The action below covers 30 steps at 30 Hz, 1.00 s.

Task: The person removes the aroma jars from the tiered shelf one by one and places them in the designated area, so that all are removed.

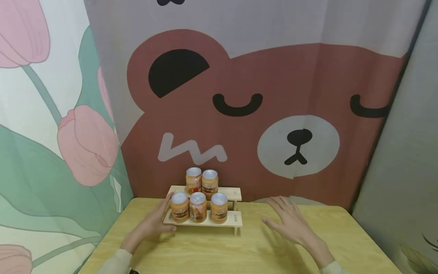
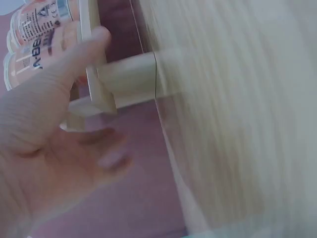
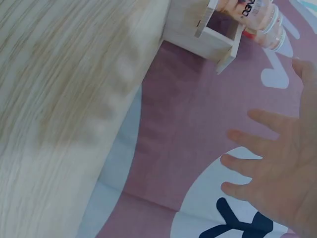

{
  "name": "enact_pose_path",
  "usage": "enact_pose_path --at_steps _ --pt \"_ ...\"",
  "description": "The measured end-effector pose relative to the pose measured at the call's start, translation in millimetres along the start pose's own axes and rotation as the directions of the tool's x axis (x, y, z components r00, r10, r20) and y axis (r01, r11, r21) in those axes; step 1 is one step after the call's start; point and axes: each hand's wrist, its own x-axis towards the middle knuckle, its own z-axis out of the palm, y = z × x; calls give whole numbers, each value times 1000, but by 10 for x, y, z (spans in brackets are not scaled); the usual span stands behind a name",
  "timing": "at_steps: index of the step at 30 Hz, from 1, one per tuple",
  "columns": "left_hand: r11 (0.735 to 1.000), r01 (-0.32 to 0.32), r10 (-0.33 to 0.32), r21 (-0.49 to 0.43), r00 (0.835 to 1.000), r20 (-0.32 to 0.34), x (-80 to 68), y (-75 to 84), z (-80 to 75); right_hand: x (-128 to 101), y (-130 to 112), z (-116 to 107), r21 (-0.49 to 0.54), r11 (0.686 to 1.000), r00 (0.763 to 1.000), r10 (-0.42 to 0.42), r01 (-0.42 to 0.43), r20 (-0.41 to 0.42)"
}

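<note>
Your left hand rests against the left end of the small wooden rack, fingers straight, its grip loose on nothing. Five jars stand on the rack, three on the near step, two on the far one. Your right hand hovers open over the counter, right of the rack and apart from it.

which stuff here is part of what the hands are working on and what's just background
In hand:
- wooden stepped rack, touched at its left end by the left hand
- five orange jars standing on it
- right hand, open, beside the rack

Just there:
- wooden table
- bear backdrop
- tulip backdrop
</note>
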Motion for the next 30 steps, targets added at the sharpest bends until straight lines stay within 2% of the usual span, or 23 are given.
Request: enact_pose_path --at_steps 2,4,9,15,20,25,30 --pt "994 -5 6 -113 1000 14 22 19 2 19 -42 -27 -12 1000 999 -29 29 -23" --pt "984 3 -1 -176 1000 11 41 39 8 34 -85 -58 -16 998 998 -55 54 -43" --pt "983 65 -67 -174 998 -4 49 73 25 23 -204 -110 0 996 993 -91 91 -73" --pt "981 71 -74 -180 997 -9 20 83 28 21 -355 -141 45 992 989 -110 115 -98" --pt "975 89 -96 -202 995 -24 11 35 56 142 -417 -58 61 988 984 -135 142 -115" --pt "971 84 -92 -224 995 -27 26 2 64 333 -455 -5 183 976 992 -109 120 -68" --pt "970 55 -69 -236 996 -51 12 8 52 553 -485 60 339 933 993 -114 118 -31"
